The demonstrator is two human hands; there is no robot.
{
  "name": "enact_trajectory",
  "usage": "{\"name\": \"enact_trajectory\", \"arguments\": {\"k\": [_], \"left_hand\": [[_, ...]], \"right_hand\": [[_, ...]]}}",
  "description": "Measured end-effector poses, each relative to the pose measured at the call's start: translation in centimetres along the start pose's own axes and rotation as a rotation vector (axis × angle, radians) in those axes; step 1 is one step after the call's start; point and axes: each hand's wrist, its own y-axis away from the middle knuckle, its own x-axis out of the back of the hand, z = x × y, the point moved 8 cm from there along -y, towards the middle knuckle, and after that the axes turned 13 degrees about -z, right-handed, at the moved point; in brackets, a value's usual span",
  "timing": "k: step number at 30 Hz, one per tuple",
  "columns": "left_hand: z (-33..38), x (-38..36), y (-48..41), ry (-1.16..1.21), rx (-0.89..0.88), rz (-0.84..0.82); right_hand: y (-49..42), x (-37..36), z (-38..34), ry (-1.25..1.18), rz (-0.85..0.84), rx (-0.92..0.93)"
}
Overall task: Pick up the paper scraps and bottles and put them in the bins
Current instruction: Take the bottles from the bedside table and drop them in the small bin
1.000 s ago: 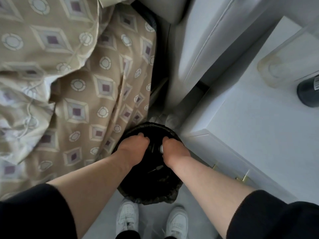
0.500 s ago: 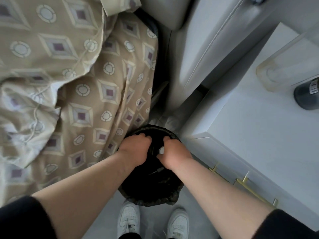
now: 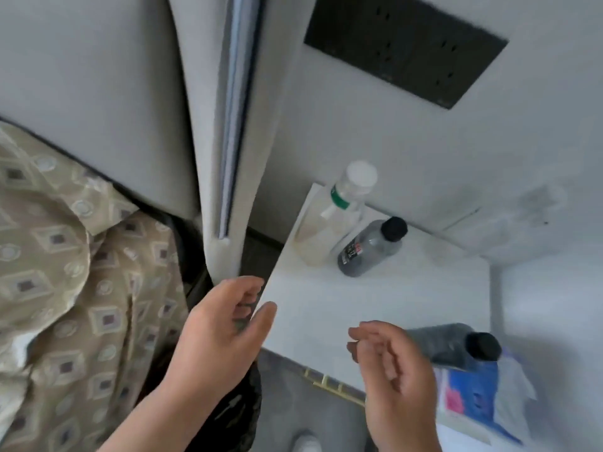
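On the white nightstand a clear bottle with a white cap and green band stands at the back, and a dark bottle with a black cap leans right beside it. Another dark bottle lies at the right edge, just beyond my right hand. Both hands hover empty with fingers apart; my left hand is at the nightstand's left corner. The black-lined bin sits on the floor under my left forearm, mostly hidden.
A bed with a beige patterned cover fills the left. A grey padded headboard and wall with a black socket panel stand behind. A blue and pink packet lies at the right. My shoe is below.
Both hands have come up out of the bin and now hover open over the nightstand. The view has swung up and right, off the bin and onto the bottles.
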Motion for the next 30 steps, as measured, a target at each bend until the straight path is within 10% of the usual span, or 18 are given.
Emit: {"name": "enact_trajectory", "arguments": {"k": [10, 30], "left_hand": [[13.0, -4.7, -8.0, -0.090, -0.081, 0.283], [16.1, -1.4, -7.4, -0.189, -0.134, 0.368]], "right_hand": [[-0.9, 16.1, -7.1, 0.013, 0.433, 0.246], [-1.7, 14.3, 3.8, 0.741, -0.176, -0.293]]}}
